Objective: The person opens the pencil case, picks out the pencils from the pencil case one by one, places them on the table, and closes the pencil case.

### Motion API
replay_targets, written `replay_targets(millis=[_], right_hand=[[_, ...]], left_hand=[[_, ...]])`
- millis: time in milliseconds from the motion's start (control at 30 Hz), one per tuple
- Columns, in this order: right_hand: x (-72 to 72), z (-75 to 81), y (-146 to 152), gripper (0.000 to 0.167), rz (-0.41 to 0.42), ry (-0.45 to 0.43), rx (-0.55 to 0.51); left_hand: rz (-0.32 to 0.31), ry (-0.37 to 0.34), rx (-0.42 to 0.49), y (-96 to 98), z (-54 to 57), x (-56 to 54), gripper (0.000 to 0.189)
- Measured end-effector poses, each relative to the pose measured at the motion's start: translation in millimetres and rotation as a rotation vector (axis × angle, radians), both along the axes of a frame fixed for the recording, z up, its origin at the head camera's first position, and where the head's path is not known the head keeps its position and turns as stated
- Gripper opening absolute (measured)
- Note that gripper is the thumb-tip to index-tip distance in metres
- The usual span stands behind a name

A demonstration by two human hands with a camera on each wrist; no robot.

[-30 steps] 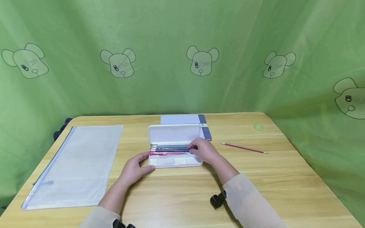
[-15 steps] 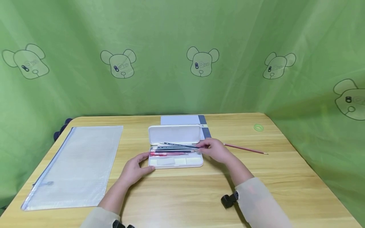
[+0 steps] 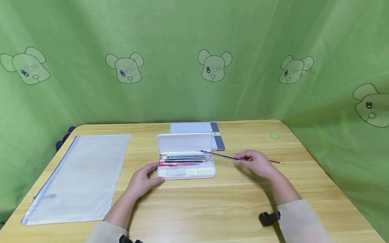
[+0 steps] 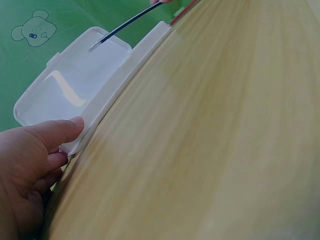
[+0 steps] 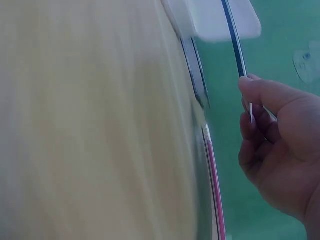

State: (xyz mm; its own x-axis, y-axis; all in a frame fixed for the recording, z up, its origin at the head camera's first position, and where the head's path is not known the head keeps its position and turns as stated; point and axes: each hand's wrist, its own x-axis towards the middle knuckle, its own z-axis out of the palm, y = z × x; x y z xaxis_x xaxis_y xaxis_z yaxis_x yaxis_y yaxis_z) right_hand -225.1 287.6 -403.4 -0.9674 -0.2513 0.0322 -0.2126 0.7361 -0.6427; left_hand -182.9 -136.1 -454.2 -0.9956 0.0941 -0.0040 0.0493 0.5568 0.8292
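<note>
A white pencil case (image 3: 191, 174) stands with its lid (image 3: 185, 143) up, several pencils (image 3: 182, 158) and reddish pens (image 3: 179, 164) lying inside. My left hand (image 3: 144, 180) grips its left end, thumb (image 4: 60, 131) on the front rim and the other fingers round the side. To the right of the case, my right hand (image 3: 255, 163) pinches a dark blue pencil (image 3: 217, 154) between thumb and fingers near one end. That pencil points left, its far end overlapping the lid's lower right corner. Partly behind the right hand lies a red pencil (image 3: 276, 161) on the table.
A translucent zip pouch (image 3: 79, 175) lies flat on the left of the wooden table (image 3: 194, 209). Behind the case is a white and grey-blue notebook (image 3: 217, 135). A small green ring (image 3: 274, 135) sits at the back right, and a green curtain (image 3: 170, 94) hangs behind.
My right hand has drawn the dark blue pencil up out of the case and carried it right, over the red pencil. The left hand has stayed on the case.
</note>
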Motion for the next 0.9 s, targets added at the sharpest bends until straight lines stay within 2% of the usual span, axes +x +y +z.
replay_targets(millis=[233, 467, 900], right_hand=[[12.0, 1.5, 47, 0.029, -0.064, -0.003, 0.082], [16.9, -5.8, 89, 0.035, -0.128, -0.026, 0.141], [12.5, -19.1, 123, 0.035, -0.164, -0.048, 0.181]], left_hand=[[0.0, -0.004, -0.002, -0.1, 0.8, 0.6, 0.065], [0.001, -0.002, -0.004, -0.1, 1.5, 0.9, 0.065], [0.008, -0.022, 0.013, 0.9, 1.2, 0.9, 0.065]])
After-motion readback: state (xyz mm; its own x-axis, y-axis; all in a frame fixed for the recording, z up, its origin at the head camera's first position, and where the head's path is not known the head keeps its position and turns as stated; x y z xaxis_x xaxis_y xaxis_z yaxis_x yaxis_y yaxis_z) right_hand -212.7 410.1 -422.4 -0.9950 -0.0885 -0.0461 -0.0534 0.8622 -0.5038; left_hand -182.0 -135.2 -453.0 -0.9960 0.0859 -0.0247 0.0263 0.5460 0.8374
